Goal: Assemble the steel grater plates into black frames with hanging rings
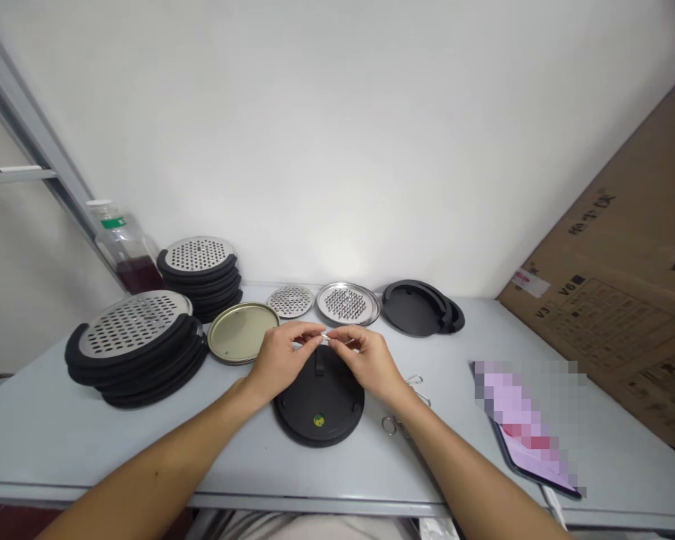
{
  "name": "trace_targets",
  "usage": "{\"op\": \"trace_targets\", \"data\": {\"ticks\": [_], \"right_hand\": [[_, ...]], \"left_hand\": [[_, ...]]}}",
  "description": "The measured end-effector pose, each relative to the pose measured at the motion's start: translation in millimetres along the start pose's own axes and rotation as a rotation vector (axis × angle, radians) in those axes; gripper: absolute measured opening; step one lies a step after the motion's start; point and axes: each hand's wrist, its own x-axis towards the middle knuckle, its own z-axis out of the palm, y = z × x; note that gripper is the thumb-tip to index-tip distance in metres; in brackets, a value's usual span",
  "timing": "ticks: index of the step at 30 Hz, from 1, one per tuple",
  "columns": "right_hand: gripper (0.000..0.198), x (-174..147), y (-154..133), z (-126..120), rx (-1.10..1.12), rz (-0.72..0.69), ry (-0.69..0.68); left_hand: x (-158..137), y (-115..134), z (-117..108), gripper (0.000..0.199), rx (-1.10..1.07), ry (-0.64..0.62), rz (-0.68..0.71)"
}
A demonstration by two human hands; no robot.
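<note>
My left hand (281, 356) and my right hand (368, 356) meet over the far edge of a black round disc (326, 401). Between their fingertips is a small white strip (325, 338), pinched from both sides; its exact kind is too small to make out. The disc lies flat on the table, with a raised tab (319, 363) near its far side and a round yellow-green sticker (319, 421) towards me. Beside my right forearm lie loose metal rings (388, 426) and bent wire pieces (415, 380), partly covered by the arm.
Stacks of black-rimmed perforated metal discs (138, 322) (199, 255) stand left, near a bottle of dark liquid (138, 274). Behind my hands lie a gold-coloured round lid (241, 334), metal grater discs (346, 304) and black round trays (413, 309). A phone (532, 442) and a cardboard box (613, 300) are right.
</note>
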Motion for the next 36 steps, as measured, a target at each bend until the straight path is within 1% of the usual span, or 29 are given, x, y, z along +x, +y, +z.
{"op": "trace_targets", "data": {"ticks": [2, 4, 7, 10, 14, 23, 30, 36], "right_hand": [[0.017, 1, 5, 2, -0.142, -0.090, 0.014], [0.020, 2, 10, 6, -0.239, -0.158, 0.012], [0.021, 2, 16, 9, -0.316, -0.180, 0.010], [0.020, 2, 18, 10, -0.361, -0.183, 0.018], [0.020, 0, 18, 9, -0.383, -0.225, 0.022], [0.024, 1, 22, 9, -0.393, -0.232, -0.016], [0.028, -1, 21, 9, -0.389, -0.220, -0.010], [0.026, -1, 19, 9, -0.392, -0.216, 0.006]], "left_hand": [[1, -8, 1, 0.015, 0.056, -0.035, 0.011], [2, -16, 3, 0.016, 0.107, -0.063, 0.022], [2, -23, 4, 0.018, 0.169, -0.088, 0.033], [1, -22, 4, 0.019, 0.216, -0.086, 0.049], [-1, -17, 4, 0.021, 0.230, -0.097, 0.061], [-1, -18, 4, 0.021, 0.247, -0.101, 0.066], [0, -19, 4, 0.024, 0.330, -0.166, 0.171], [-5, -25, 5, 0.026, 0.246, -0.119, 0.153]]}}
